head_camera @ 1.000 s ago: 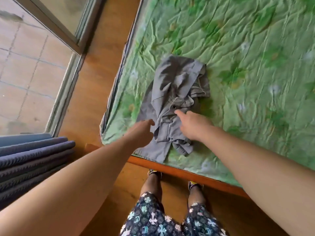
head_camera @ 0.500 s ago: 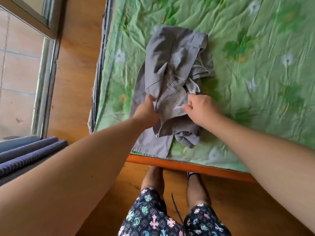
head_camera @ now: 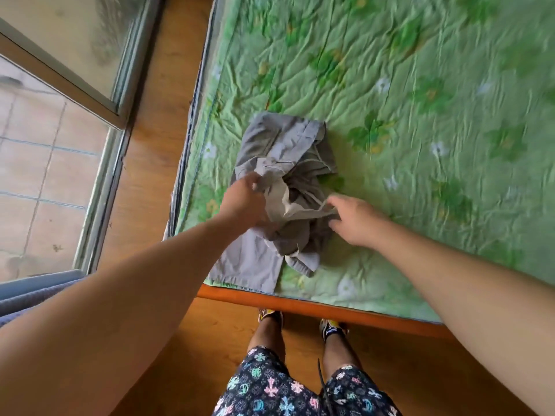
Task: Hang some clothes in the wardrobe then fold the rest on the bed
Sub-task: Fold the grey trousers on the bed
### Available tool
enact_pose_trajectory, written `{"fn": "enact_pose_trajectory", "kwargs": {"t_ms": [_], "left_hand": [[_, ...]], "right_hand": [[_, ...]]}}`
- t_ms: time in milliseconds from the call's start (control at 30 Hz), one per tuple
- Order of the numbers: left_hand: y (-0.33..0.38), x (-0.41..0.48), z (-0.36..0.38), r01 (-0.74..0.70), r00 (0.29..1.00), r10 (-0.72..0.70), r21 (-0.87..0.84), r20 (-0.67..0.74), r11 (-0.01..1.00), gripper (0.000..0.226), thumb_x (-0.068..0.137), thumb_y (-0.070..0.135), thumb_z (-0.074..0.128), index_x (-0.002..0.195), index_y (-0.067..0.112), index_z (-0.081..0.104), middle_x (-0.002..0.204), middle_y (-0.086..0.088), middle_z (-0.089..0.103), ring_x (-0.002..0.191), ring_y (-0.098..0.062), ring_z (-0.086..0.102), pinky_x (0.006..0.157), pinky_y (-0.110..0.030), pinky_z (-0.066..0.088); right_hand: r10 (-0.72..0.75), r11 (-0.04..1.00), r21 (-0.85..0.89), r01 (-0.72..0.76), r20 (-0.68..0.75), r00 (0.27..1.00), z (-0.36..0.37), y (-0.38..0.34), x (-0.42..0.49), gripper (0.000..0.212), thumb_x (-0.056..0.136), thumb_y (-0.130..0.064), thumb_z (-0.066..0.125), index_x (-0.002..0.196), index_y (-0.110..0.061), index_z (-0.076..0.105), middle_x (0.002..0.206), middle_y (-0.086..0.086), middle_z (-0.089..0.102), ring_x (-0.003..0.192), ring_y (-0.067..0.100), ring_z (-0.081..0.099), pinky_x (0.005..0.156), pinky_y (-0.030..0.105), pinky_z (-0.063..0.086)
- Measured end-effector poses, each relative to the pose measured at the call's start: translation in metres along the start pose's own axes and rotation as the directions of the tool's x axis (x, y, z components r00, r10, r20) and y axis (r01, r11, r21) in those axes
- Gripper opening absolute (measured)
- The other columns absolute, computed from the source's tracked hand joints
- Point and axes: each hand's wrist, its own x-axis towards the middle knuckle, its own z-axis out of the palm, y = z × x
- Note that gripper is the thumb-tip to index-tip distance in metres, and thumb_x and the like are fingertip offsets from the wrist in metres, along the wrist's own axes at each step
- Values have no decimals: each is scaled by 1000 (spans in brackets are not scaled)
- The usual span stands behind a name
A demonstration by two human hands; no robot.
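Our left hand (head_camera: 244,202) grips the crumpled grey garment (head_camera: 285,145) on the green bed (head_camera: 420,115); our right hand (head_camera: 356,220) pinches its pale inner fold, hands apart.

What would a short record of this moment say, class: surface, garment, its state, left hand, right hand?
surface: green floral sheet, wrinkled
garment: grey garment, lying near the sheet's near-left corner
state: crumpled, not yet folded
left hand: grips a bunch of the fabric
right hand: fingers appear to pinch the opposite edge
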Motion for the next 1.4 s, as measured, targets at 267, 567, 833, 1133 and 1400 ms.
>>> {"fn": "enact_pose_trajectory", "kwargs": {"t_ms": [267, 567, 833, 1133, 1400], "left_hand": [[106, -75, -108, -386, 899, 387, 50, -205, 921, 23, 91, 1, 50, 100, 10, 70, 86, -4, 62, 80, -23, 54, 63, -26, 29], [188, -160, -241, -552, 736, 613, 270, -287, 789, 19, 83, 6, 54, 92, 10, 71, 76, -4, 62, 72, -23, 53, 60, -25, 41], [230, -197, -303, -618, 513, 786, 488, -344, 617, 24, 80, 18, 66, 104, 17, 69, 85, 0, 66, 77, -22, 60, 66, -29, 47], [338, -223, -318, -657, 320, 897, 611, -304, 442, 20, 78, 0, 56, 86, 17, 63, 90, -3, 58, 82, -23, 51, 67, -27, 35], [402, -250, -257, -823, 248, 879, 390, -408, 413, 39, 73, -2, 51, 100, 18, 71, 92, -2, 69, 87, -24, 60, 72, -32, 48]], "right_hand": [[-108, 984, 95, 149, -344, 933, -127, -55, -46, 76, 95, -41, 57, 154, -42, 9, 151, 10, 30, 129, 36, 47, 95, 47, 48], [-314, 879, 163, 448, -510, 801, -236, -125, -112, 49, 74, -59, 40, 93, -20, 63, 89, 6, 70, 87, 30, 67, 75, 44, 53], [-240, 868, 92, 488, -783, 574, -313, -121, -181, 31, 101, -32, 55, 76, -13, 49, 67, 3, 54, 69, 30, 55, 62, 43, 37], [31, 825, 241, 511, -922, 385, -377, -66, -292, 27, 104, -31, 54, 98, -11, 72, 84, 8, 68, 83, 25, 61, 71, 38, 44], [-160, 981, -189, -37, -909, 384, -334, 26, -361, 40, 93, -1, 58, 125, -15, 37, 78, 9, 56, 52, 25, 51, 52, 40, 50]]}}
